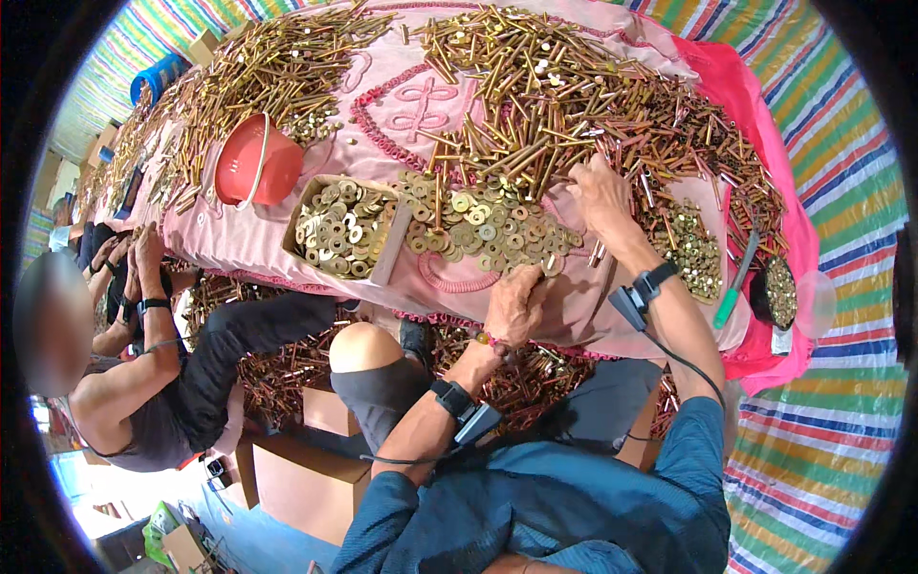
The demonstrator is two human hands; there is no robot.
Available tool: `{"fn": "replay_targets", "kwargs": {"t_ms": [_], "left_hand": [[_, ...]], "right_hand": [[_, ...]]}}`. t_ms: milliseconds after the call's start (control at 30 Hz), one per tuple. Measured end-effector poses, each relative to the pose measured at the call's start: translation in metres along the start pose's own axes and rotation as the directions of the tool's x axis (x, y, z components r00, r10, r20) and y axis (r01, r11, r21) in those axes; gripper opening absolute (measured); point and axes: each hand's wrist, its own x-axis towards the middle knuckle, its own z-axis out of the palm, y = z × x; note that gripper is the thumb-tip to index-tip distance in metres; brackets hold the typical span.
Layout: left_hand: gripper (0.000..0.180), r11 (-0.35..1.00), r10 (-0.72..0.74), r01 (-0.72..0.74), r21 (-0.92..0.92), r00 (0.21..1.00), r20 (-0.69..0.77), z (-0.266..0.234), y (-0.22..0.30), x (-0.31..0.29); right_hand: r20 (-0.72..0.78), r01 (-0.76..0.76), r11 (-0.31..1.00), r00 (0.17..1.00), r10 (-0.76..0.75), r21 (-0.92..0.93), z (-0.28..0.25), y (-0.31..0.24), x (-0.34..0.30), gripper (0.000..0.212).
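Note:
My left hand (516,304) is closed at the near edge of a loose spread of brass-coloured washers (488,230), with a flat washer (553,265) pinched at its fingertips. My right hand (602,199) reaches farther over the cloth, its fingers bent in at the near edge of a large heap of long, copper- and gold-coloured bolts (545,105). What lies between those fingertips is too small to make out. Beneath the right wrist a short bolt (598,253) rests on the cloth. Right of that wrist lies a pile of small brass-coloured nuts (690,253).
An open box of washers (382,239) and a red bucket (258,165) stand to the left. Toward the right are a green-handled tool (736,287) and a dark bowl (779,295) of small parts. Another person (134,373) sits at left. Cardboard boxes (306,478) are below.

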Motion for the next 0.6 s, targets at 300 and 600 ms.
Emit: {"fn": "replay_targets", "kwargs": {"t_ms": [300, 600], "left_hand": [[0.022, 0.999, 0.009, -0.01, 0.044, 1.0, 0.025, -0.004, -0.005, 0.002], [0.027, 0.996, 0.081, -0.08, 0.029, 0.997, -0.013, -0.001, -0.003, 0.0]], "right_hand": [[0.18, -0.279, 0.306, 0.932, 0.314, 0.91, -0.079, -0.055, -0.065, 0.044], [-0.235, 0.163, 0.744, 0.972, -0.008, 0.648, -0.072, -0.077, -0.084, 0.047]]}}
